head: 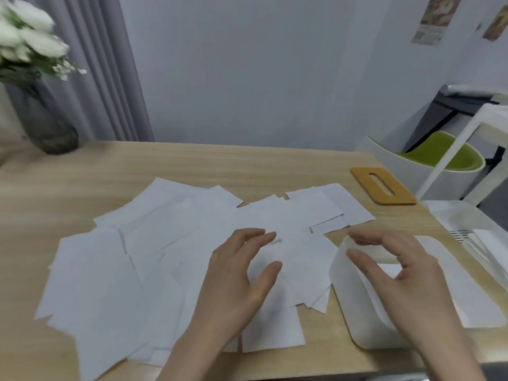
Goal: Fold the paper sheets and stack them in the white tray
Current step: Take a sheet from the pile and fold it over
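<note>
Many paper sheets point(154, 259) lie spread loose and overlapping across the tabletop point(275, 166), from about nine o'clock through the centre to one o'clock, and none of them that I can make out is folded yet. At about four o'clock sits the white tray point(365, 325), with what looks like some white paper already inside, though blur makes it hard to tell how much or whether it is folded. By that showing the task is barely begun: nearly the whole pile is left to fold and stack.

Over the middle of the pile hovers the left hand point(242, 276), its fingers point(261, 237) spread and loosely bent, holding nothing. Above the tray's near-left rim is the right hand point(395, 270), fingers point(365, 237) also open and relaxed, gripping nothing.

Around them: a dark vase of white flowers point(41, 105) at ten o'clock, a flat orange board with a slot point(382, 185) at two o'clock, and a green-seated chair point(439, 155) beyond the table's corner. Nothing blocks the tray; the overlapping sheets themselves could make picking up a single one fiddly.
</note>
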A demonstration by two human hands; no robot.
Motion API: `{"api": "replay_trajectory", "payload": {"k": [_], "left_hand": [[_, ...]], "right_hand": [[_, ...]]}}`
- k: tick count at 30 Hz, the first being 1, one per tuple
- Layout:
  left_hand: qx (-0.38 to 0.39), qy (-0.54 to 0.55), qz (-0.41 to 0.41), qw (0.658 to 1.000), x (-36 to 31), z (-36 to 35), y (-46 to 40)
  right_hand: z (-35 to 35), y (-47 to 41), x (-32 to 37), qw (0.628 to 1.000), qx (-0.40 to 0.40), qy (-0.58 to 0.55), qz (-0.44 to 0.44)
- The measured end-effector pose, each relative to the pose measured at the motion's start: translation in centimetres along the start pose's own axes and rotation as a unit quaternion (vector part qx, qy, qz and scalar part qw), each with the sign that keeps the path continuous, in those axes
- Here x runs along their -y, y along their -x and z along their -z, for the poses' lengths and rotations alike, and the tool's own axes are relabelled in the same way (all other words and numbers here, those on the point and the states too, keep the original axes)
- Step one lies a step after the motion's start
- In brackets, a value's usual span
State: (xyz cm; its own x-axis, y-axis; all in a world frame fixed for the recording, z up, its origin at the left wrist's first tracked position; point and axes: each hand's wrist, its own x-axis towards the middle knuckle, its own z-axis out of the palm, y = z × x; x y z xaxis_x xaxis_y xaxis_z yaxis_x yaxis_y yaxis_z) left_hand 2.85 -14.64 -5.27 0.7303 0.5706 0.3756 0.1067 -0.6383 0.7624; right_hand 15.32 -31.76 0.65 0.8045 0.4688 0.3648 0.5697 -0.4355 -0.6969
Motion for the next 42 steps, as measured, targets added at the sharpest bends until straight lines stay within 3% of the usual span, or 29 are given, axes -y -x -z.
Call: {"api": "replay_trajectory", "payload": {"k": [9,15,20,28,42], "left_hand": [[-0.089,-0.055,0.037,0.994,6.2,6.3,1.2],[-0.118,-0.137,0.070,0.981,9.8,6.9,1.4],[-0.122,-0.179,0.082,0.973,12.1,5.7,1.9],[-0.112,-0.184,0.098,0.972,12.7,4.7,2.2],[-0.095,-0.198,0.087,0.972,12.5,4.8,2.3]], "right_hand": [[-7.0,-0.6,1.3,0.994,0.087,-0.059,0.017],[-12.1,-1.6,0.4,0.985,0.171,-0.013,-0.006],[-15.1,-2.4,0.5,0.966,0.242,0.091,0.015],[-16.0,-3.1,2.2,0.971,0.197,0.132,0.023],[-15.0,-4.2,3.9,0.966,0.236,0.073,-0.071]]}}
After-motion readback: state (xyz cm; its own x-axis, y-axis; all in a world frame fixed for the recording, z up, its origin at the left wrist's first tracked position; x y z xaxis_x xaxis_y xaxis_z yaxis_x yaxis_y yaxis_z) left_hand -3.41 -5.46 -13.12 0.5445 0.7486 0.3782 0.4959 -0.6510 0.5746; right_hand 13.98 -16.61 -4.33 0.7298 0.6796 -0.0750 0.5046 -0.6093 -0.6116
